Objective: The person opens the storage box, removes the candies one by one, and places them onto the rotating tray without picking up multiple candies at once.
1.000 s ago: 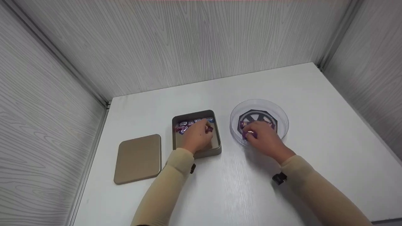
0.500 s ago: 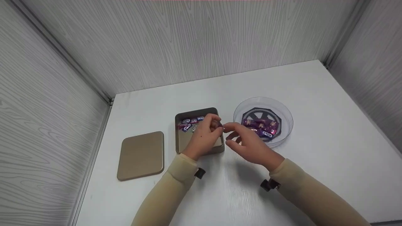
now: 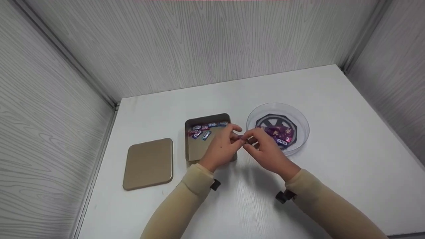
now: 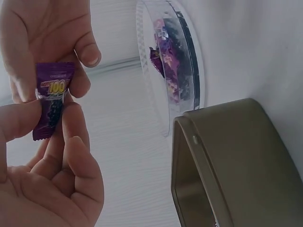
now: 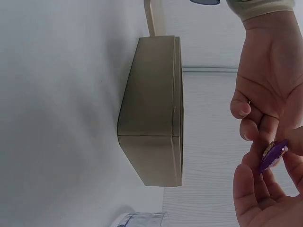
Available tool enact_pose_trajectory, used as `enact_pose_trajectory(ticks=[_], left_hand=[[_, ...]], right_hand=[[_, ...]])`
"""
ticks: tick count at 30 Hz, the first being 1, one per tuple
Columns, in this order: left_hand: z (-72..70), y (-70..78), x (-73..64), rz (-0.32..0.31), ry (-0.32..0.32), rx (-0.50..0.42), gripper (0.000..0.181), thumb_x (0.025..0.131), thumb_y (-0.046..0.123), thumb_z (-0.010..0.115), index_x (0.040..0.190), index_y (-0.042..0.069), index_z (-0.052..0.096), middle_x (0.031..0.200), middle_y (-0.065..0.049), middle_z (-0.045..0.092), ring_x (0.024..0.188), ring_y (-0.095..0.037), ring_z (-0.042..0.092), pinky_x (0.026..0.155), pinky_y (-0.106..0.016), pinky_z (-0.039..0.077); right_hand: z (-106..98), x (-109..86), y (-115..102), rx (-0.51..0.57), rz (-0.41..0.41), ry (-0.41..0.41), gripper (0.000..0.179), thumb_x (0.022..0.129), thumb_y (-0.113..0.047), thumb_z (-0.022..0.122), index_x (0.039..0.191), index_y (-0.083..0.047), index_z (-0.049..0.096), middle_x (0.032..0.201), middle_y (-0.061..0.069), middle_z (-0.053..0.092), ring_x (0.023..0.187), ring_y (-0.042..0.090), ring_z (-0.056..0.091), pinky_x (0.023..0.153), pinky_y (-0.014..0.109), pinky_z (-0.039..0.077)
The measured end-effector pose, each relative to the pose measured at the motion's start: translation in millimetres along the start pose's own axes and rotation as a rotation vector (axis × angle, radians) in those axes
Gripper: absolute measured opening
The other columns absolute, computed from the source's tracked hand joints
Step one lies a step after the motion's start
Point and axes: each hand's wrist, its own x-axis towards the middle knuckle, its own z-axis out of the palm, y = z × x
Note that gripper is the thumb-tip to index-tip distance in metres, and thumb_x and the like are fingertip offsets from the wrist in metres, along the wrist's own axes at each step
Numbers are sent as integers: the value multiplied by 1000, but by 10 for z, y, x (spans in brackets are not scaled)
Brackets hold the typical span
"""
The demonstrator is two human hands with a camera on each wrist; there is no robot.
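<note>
A purple-wrapped candy [image 4: 53, 101] with "100" printed on it is held up between both hands, in front of the gap between tin and dish. My left hand [image 3: 221, 146] pinches it between thumb and fingers. From the other side, the thumb and forefinger of my right hand [image 3: 267, 154] grip its far end. Below and left stands an open gold tin [image 3: 196, 153], where several small wrapped candies [image 3: 206, 135] lie, mostly along the back wall. On the right, a clear round dish [image 3: 302, 132] contains a heap of purple candies [image 3: 282, 142]. Fingers hide most of the held candy in the head view.
Left of the tin, its flat gold lid [image 3: 148, 164] lies on the white table [image 3: 345, 159]. Pale wood-grain panels [image 3: 212, 43] enclose the table at the back and both sides.
My right hand has come from the dish leftward to the left hand. The left hand has moved slightly right, away from the tin's middle. Both hands now meet at one candy.
</note>
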Motion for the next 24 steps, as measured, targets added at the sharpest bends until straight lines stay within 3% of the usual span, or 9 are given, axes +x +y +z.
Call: enact_pose_trajectory(ticks=[10, 18, 24], left_hand=[[45, -32, -16, -16, -123, 57, 39, 99, 29, 63, 136, 22, 52, 127, 4, 67, 103, -9, 64, 86, -33, 54], [-5, -116, -43, -31, -51, 173, 41, 99, 29, 61, 137, 18, 54, 123, 1, 66, 103, -9, 62, 90, -36, 51], [-16, -158, -25, -70, -45, 232, 40, 98, 31, 61, 135, 18, 55, 123, 0, 66, 107, -13, 62, 93, -38, 50]], right_hand=[[-97, 32, 260, -72, 72, 23, 20, 95, -4, 64, 112, -13, 64, 105, -1, 66, 94, 15, 62, 80, 36, 53], [-365, 125, 591, -355, 132, -13, 25, 96, -9, 61, 120, -8, 65, 115, 6, 66, 107, 24, 59, 96, 46, 48], [-510, 151, 818, -504, 226, -41, 25, 93, -5, 59, 116, -4, 68, 113, 14, 67, 107, 33, 58, 96, 52, 45]])
